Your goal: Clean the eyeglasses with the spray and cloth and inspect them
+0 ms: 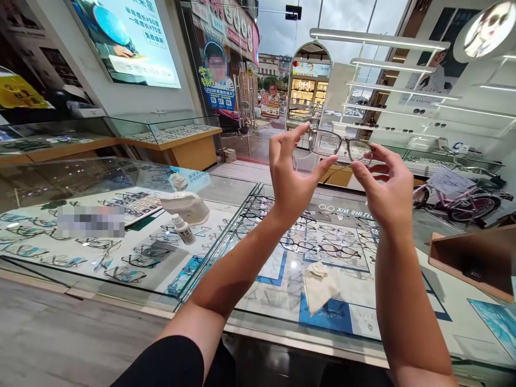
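Observation:
A pair of eyeglasses (344, 142) with a thin dark frame is held up above the glass counter, its lenses facing the shop window. My left hand (291, 172) pinches the left end of the frame between thumb and fingers. At the other end, my right hand (385, 180) grips the frame near the right lens, thumb below and fingers above. Beneath my hands, a crumpled cream cloth (320, 286) lies on the counter top. A small white bottle (183, 229) stands further left, beside a white moulded object (185, 207).
Glass display counters (250, 306) full of spectacle frames stretch across the front. A wooden tray-like stand (463, 258) sits at the right. Beyond are an arched mirror (310, 80), lit wall shelves (403, 88) and a parked pink bicycle (459, 199).

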Demonstrator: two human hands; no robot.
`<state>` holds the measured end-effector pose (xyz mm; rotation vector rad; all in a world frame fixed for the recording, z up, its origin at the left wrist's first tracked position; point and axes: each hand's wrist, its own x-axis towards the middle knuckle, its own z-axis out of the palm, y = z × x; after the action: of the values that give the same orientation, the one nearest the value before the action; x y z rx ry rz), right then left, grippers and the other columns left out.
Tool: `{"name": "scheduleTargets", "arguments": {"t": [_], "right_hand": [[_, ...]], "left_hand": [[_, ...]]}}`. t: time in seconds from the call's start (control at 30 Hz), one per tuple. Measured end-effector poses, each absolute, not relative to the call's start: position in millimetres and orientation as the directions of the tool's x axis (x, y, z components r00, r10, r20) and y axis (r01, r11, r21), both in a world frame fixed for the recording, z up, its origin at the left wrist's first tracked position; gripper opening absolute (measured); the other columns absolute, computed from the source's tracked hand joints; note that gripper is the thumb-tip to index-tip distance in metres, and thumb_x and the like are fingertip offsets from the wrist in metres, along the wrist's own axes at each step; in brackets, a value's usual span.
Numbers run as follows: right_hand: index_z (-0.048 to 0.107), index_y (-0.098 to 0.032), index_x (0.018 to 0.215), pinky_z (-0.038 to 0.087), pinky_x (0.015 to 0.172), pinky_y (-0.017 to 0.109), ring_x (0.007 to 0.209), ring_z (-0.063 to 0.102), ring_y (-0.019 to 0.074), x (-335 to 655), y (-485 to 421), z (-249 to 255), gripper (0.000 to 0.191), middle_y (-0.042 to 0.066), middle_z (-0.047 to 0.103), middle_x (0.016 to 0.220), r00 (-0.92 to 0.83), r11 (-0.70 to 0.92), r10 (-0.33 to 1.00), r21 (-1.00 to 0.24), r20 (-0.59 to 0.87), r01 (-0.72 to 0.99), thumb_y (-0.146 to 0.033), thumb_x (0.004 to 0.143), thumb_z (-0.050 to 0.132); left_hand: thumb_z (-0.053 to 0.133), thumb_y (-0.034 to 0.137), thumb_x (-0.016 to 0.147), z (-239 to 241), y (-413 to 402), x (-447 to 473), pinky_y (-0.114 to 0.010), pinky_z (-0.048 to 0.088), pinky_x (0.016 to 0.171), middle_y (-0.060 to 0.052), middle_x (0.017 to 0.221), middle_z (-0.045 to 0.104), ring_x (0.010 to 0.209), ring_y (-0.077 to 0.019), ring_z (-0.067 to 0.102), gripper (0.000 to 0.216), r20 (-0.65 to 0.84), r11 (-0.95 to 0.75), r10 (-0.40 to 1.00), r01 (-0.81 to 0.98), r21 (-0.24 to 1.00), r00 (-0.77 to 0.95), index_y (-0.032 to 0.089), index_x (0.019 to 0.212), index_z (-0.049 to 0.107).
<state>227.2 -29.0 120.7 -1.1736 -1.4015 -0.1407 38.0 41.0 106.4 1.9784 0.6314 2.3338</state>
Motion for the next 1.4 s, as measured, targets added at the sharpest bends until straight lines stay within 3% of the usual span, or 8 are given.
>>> {"name": "scheduleTargets", "arguments": {"t": [0.2,0.43,0.7,1.07,1.27,1.4], "right_hand": [[0.067,-0.03,0.142,0.059,0.083,0.047,0.097,0.071,0.0268,227.0,-40.2,121.4,0.067,0.012,0.072,0.13,0.227,0.497,0.49,-0.484,0.842,0.72,-0.069,0.088,0.076],[0.066,-0.03,0.143,0.059,0.08,0.047,0.097,0.07,0.0281,220.3,-50.3,124.3,0.064,0.013,0.07,0.13,0.22,0.461,0.432,-0.424,0.875,0.78,-0.067,0.091,0.073],[0.062,-0.029,0.145,0.058,0.092,0.054,0.114,0.065,0.033,209.9,-60.2,129.1,0.06,0.014,0.065,0.13,0.188,0.415,0.305,-0.308,0.934,0.856,-0.063,0.096,0.068],[0.059,-0.03,0.145,0.05,0.104,0.064,0.121,0.06,0.0383,201.7,-60.3,127.3,0.057,0.014,0.064,0.126,0.151,0.353,0.262,-0.241,0.953,0.904,-0.061,0.098,0.065],[0.058,-0.033,0.147,0.052,0.101,0.058,0.123,0.061,0.0355,202.7,-60.7,129.2,0.051,0.012,0.062,0.133,0.17,0.404,0.292,-0.282,0.941,0.87,-0.053,0.1,0.063],[0.075,-0.032,0.123,0.047,0.107,0.059,0.122,0.061,0.0339,204.3,-66.9,135.0,0.029,0.009,0.068,0.124,0.123,0.383,0.323,-0.248,0.939,0.89,-0.047,0.101,0.064]], "left_hand": [[0.081,0.06,0.086,109.7,24.7,38.7,-0.054,0.049,0.118,-0.008,0.138,0.055,0.138,-0.0331,0.055,0.074,0.937,-0.911,0.285,0.248,0.33,-0.201,0.042,0.152,0.052],[0.081,0.06,0.086,111.8,24.4,35.8,-0.051,0.053,0.112,-0.008,0.138,0.058,0.133,-0.0315,0.059,0.073,0.934,-0.915,0.304,0.217,0.341,-0.188,0.041,0.151,0.054],[0.08,0.062,0.088,108.6,36.1,34.4,-0.045,0.057,0.1,-0.008,0.136,0.064,0.127,-0.029,0.065,0.068,0.918,-0.904,0.384,0.163,0.395,-0.095,0.04,0.147,0.055],[0.077,0.062,0.091,103.8,38.9,36.3,-0.04,0.06,0.094,-0.011,0.148,0.062,0.126,-0.0275,0.067,0.07,0.898,-0.89,0.432,0.118,0.44,-0.086,0.037,0.151,0.051],[0.08,0.061,0.089,109.2,45.0,31.0,-0.043,0.059,0.101,-0.01,0.147,0.06,0.134,-0.0303,0.063,0.075,0.947,-0.93,0.308,0.179,0.32,-0.093,0.039,0.154,0.05],[0.083,0.057,0.087,113.1,44.5,22.8,-0.046,0.057,0.108,-0.011,0.143,0.061,0.137,-0.0313,0.06,0.076,0.989,-0.955,0.131,0.277,0.107,0.073,0.034,0.153,0.052]]}}
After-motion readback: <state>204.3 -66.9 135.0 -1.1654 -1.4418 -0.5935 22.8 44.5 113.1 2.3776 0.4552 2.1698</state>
